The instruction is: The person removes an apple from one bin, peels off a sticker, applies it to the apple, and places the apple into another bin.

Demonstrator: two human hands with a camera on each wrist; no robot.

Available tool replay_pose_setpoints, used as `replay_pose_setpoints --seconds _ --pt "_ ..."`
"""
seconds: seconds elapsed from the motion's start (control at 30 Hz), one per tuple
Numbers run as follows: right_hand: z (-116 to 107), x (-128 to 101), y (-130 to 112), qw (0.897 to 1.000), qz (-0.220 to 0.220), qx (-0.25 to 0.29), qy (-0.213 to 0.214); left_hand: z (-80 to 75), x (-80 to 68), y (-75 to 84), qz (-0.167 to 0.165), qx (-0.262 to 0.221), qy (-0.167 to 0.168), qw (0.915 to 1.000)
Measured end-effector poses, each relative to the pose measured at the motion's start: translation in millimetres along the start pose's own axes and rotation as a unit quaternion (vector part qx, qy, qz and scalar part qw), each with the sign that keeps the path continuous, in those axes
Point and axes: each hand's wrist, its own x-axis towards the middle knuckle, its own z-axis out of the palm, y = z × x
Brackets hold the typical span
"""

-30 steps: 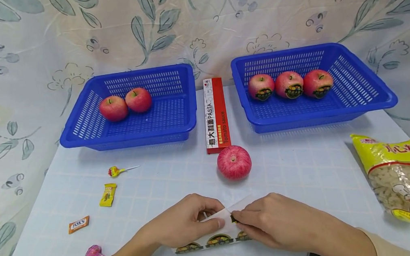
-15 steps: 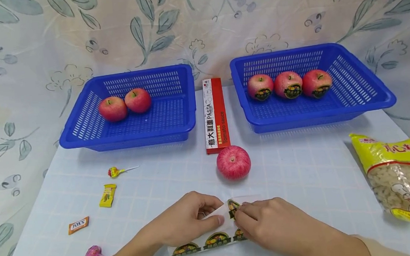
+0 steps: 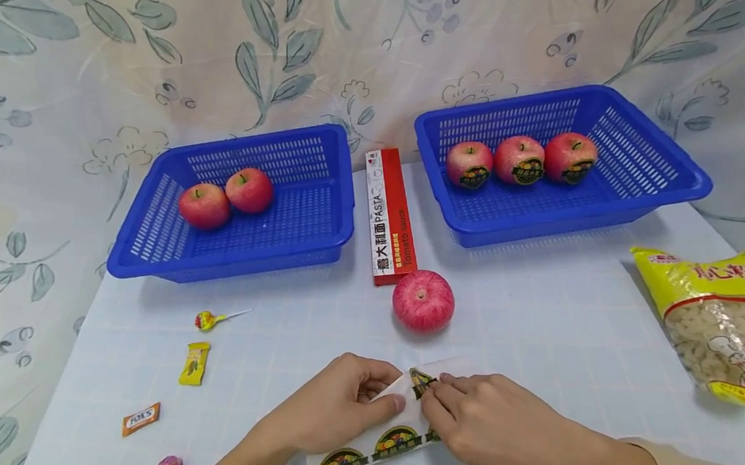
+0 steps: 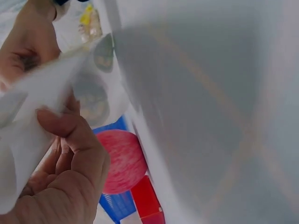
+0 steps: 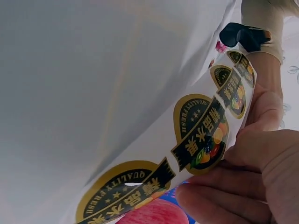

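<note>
**Sticker coming off the sheet**

Since a second ago, a sticker point(image 3: 422, 381) has lifted off the sheet point(image 3: 371, 439) at bottom centre, so peeling looks underway. Left hand point(image 3: 335, 411) grips the sheet, right hand point(image 3: 478, 419) pinches the sticker. It reads "QUALITY FRESH". Apple point(image 3: 423, 300) waits mid-frame by a "PASTA Tomato sauce" box point(image 3: 389, 215).

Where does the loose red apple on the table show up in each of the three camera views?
Head: the apple sits mid-table, just beyond both hands.
Left wrist: the apple shows lower centre, behind the left hand.
Right wrist: only a sliver of the apple shows at the bottom edge.
Shared landmark: the sticker strip.
</note>
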Motion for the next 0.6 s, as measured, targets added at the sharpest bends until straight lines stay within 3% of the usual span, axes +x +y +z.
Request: replay_pose_setpoints --seconds 0.13,0.3,0.43,0.6 --pt "-1 -1 2 1.0 -0.003 0.029 -0.004 -1.6 0.1 -1.2 -0.002 0.0 -0.014 0.9999" --pt "-1 -2 11 0.989 0.008 0.141 -0.042 -3.7 -0.5 -3.3 0.009 0.002 -0.036 0.9993" --pt "0 -3 20 0.967 0.03 0.242 -0.074 -5.9 0.1 -4.7 0.025 0.008 -0.05 0.9984" --pt "3 -6 32 0.931 0.036 0.359 -0.046 -9.6 0.7 -5.5 0.04 -0.017 -0.068 0.9967"
